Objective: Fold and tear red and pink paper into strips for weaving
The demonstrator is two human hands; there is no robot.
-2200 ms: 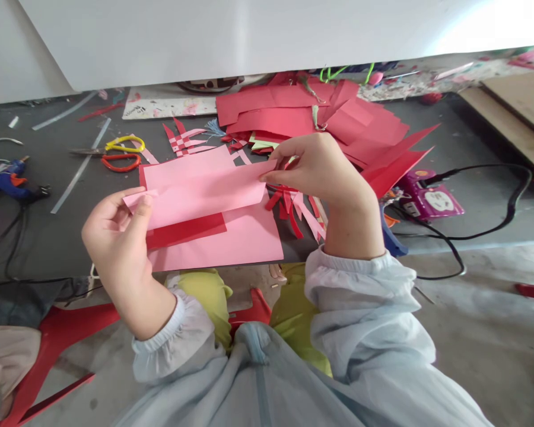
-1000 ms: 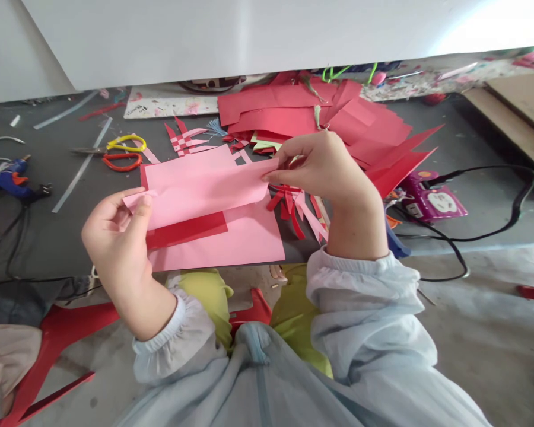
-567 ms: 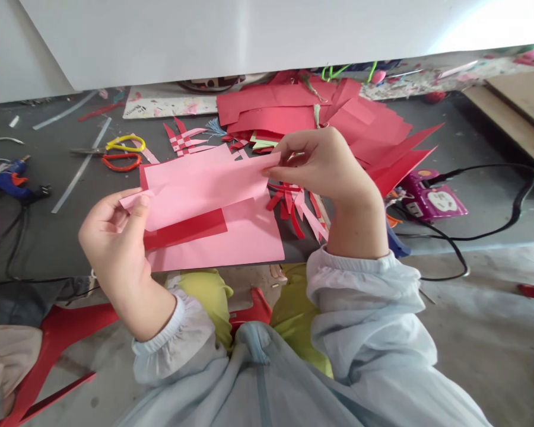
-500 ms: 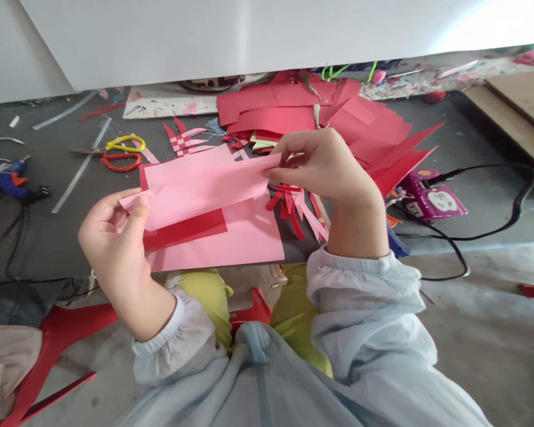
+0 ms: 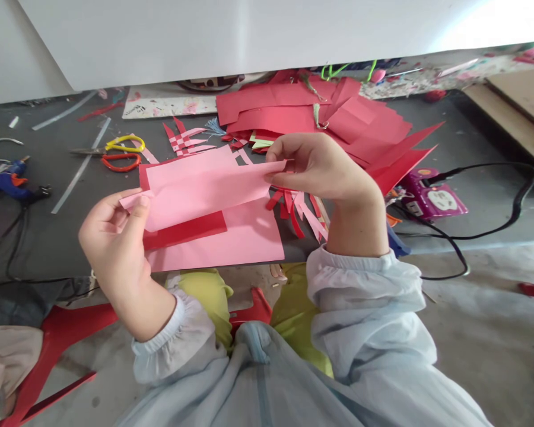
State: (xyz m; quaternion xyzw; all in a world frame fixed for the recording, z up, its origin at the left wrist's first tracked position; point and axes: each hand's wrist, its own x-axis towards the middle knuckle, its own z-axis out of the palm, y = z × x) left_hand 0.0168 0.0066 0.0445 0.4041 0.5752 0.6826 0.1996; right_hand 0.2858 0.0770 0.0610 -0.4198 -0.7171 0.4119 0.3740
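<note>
A folded sheet of pink paper (image 5: 204,193) is stretched between my two hands, above the table's front edge. My left hand (image 5: 118,237) pinches its left end, where a small flap bends over under the thumb. At the other end, the thumb and fingers of my right hand (image 5: 311,163) close on the upper right corner. Below it lies a larger pink sheet (image 5: 244,243), with a red paper strip (image 5: 187,228) on top. Red paper edges out behind the held sheet at the left.
Scissors (image 5: 122,153) with yellow and red handles lie left of the paper. A woven paper piece (image 5: 184,139) and a pile of red paper (image 5: 276,110) sit behind. Blue glue gun (image 5: 9,181) at left; purple power socket (image 5: 434,196) with black cable at right.
My right hand has shifted slightly down and to the right with its end of the pink paper, so the sheet's right end sits lower. My left hand stays in place.
</note>
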